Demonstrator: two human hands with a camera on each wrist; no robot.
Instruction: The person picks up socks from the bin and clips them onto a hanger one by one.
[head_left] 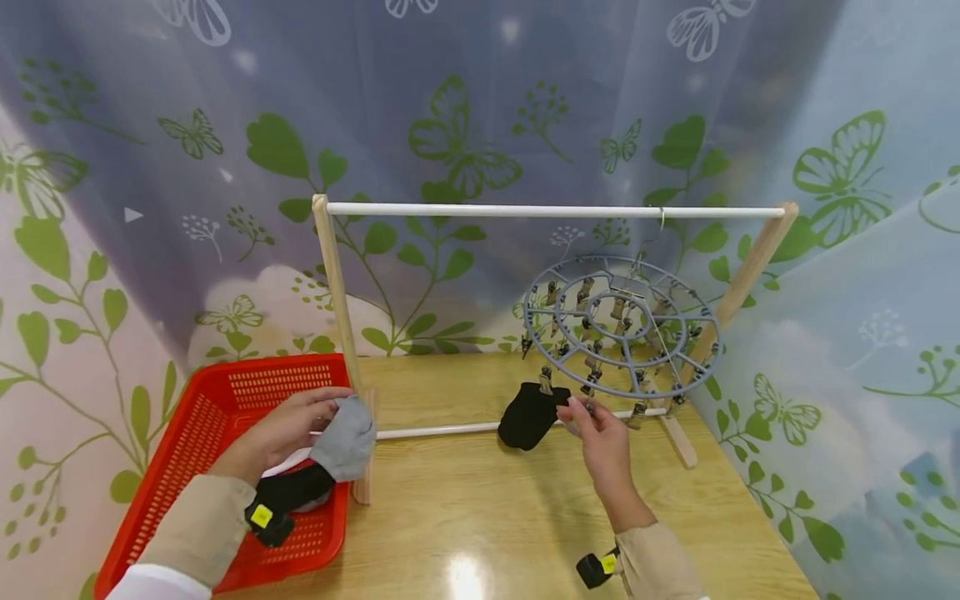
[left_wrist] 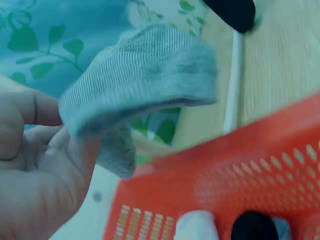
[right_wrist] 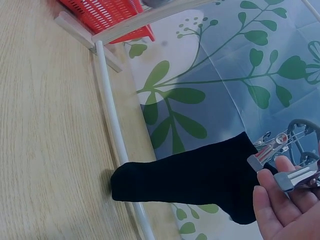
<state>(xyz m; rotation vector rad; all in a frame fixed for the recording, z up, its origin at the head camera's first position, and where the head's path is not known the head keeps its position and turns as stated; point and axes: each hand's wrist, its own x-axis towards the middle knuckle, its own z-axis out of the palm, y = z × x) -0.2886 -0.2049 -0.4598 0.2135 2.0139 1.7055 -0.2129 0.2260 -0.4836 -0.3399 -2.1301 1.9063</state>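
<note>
L sleeve (head_left: pixel 193 521), ylw label (head_left: pixel 262 516) illeg., L grip (head_left: pixel 285 425) w/ gry sock (head_left: pixel 345 437)

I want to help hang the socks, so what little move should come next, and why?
I'd probably bring the gray sock over to the round hanger. The left hand holds it by the red basket, while the right hand holds a clip next to the hanging black sock.

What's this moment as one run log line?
left hand: holds gray sock by basket | right hand: holds clip | black sock: clipped to hanger
</note>
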